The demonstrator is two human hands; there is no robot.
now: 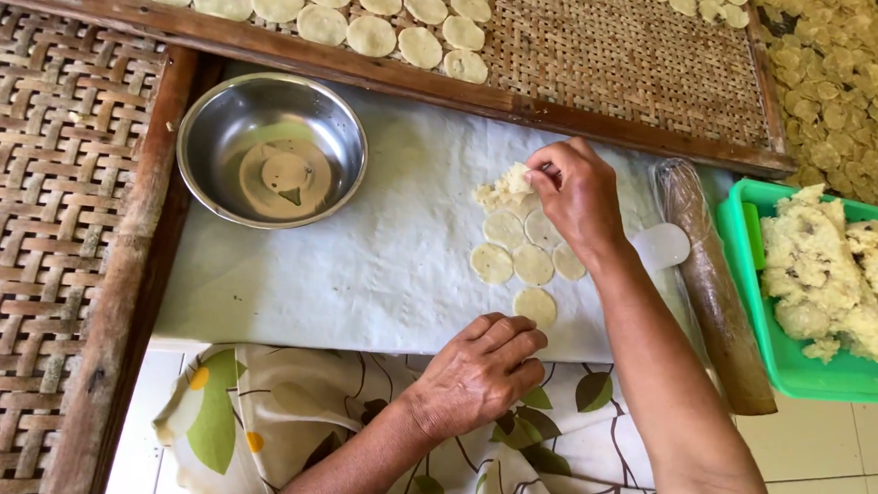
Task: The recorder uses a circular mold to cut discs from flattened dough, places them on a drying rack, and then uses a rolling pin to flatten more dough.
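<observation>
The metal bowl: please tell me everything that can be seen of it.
The metal bowl is round, shiny and looks like steel. It stands upright on the white sheet, beside the wooden frame of the woven tray. Inside lies a small pale round piece with a green spot; otherwise it looks empty. Neither hand touches it.

At the centre of the frame our right hand (576, 195) pinches a ragged scrap of dough (504, 186) above a cluster of cut dough rounds (520, 258) on the white sheet (360, 271). Our left hand (481, 370) rests curled at the sheet's lower edge. We see a steel bowl (272, 148) at upper left, a wrapped rolling pin (711, 283) and a green tray (765, 360) of dough at right.
</observation>
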